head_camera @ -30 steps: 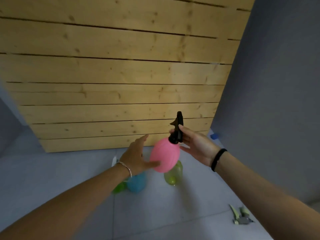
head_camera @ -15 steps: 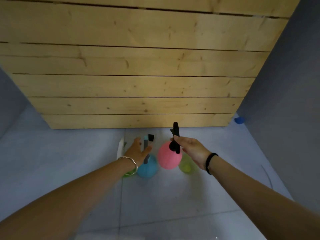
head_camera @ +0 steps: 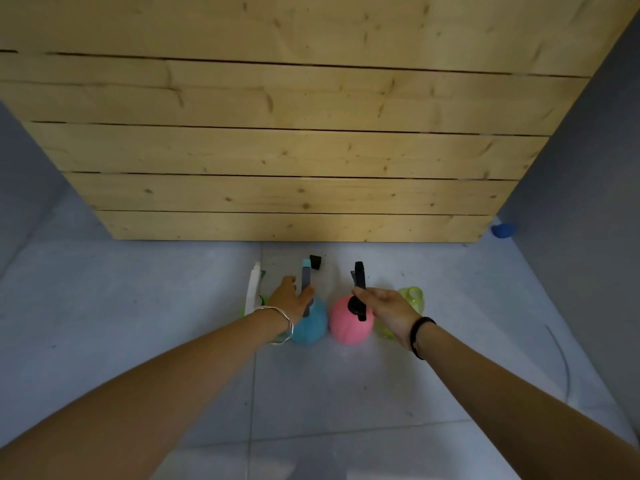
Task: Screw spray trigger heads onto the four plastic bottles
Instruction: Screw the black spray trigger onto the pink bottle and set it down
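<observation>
I'm looking at a plank wall (head_camera: 294,150) of pale knotty wood straight ahead. Its boards run level with dark gaps between them, and its lower edge meets the floor (head_camera: 138,306). The floor is grey tile with thin grout lines. A plain grey right wall (head_camera: 588,161) and a left wall (head_camera: 20,168) flank the planks. A small blue object (head_camera: 503,230) sits at the foot of the right wall, by the planks' corner. A thin cable (head_camera: 562,358) curves over the tiles on the right. The light is dim, and the planks look warmest near their middle.
</observation>
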`<state>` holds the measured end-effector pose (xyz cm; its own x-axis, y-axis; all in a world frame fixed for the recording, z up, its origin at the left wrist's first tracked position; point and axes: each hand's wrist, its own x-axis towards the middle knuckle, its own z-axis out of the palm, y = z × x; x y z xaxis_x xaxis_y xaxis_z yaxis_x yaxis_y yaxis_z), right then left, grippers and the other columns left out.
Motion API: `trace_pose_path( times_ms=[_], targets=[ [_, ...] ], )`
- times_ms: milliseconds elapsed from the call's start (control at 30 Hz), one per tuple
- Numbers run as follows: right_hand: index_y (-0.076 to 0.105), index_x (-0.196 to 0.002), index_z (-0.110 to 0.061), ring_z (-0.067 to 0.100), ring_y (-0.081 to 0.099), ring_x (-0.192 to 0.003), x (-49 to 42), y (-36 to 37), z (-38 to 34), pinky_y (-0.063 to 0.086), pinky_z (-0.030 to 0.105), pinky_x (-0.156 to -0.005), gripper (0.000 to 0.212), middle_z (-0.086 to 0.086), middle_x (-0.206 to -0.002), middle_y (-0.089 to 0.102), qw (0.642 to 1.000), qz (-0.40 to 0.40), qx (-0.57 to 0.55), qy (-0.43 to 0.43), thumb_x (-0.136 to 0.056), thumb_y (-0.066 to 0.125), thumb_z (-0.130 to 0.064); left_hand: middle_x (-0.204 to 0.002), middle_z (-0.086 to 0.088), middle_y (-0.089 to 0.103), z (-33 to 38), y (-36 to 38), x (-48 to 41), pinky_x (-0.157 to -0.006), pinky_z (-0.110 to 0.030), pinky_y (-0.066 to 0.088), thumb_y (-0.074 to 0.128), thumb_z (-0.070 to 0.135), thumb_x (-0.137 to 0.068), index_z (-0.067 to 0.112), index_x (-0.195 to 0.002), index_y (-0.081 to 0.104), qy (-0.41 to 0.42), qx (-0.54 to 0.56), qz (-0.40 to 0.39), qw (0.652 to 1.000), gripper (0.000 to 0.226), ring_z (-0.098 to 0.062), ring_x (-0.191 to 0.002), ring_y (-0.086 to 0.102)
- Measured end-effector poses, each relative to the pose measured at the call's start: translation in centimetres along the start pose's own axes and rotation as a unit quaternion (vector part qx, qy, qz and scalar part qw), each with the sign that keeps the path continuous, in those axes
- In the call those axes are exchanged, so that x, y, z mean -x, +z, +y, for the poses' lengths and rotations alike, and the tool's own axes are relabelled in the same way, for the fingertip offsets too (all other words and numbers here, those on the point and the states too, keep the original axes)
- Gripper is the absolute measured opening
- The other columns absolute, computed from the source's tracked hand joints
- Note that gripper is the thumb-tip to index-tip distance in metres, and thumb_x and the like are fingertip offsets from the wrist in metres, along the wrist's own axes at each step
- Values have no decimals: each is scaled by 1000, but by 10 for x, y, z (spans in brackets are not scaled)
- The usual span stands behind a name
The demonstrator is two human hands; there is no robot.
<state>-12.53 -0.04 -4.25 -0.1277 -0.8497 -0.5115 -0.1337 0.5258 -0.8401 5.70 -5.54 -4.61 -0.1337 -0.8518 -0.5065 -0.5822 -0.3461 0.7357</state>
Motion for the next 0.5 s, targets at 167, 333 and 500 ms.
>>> trace_pose_path(
  times_ms=[167,333,500],
  targets=[
    [63,-102,7,28,62,-105,-1,3,3,43,17,-79,44,23,-110,67,999,28,-17,10,-91,55,-34,-147,-13,38,1,0,2,-92,-29,39,45,31,-95,9,-143,23,-3,5,-6,1000,57,-28,-123,49],
    [60,-106,12,24,58,-104,-1,9,5,44,14,-72,46,28,-112,64,998,54,-37,13,-92,54,-32,-146,-14,38,3,0,4,-100,-36,42,46,30,-94,8,-143,24,-6,23,-11,1000,57,-29,-122,50],
    [62,-107,10,4,58,-65,-2,7,4,43,3,-56,41,9,-84,70,998,66,-15,10,-92,54,-28,-143,-13,42,7,0,6,-79,-27,44,47,28,-94,8,-142,26,12,38,-12,999,56,-13,-81,55]
  ],
)
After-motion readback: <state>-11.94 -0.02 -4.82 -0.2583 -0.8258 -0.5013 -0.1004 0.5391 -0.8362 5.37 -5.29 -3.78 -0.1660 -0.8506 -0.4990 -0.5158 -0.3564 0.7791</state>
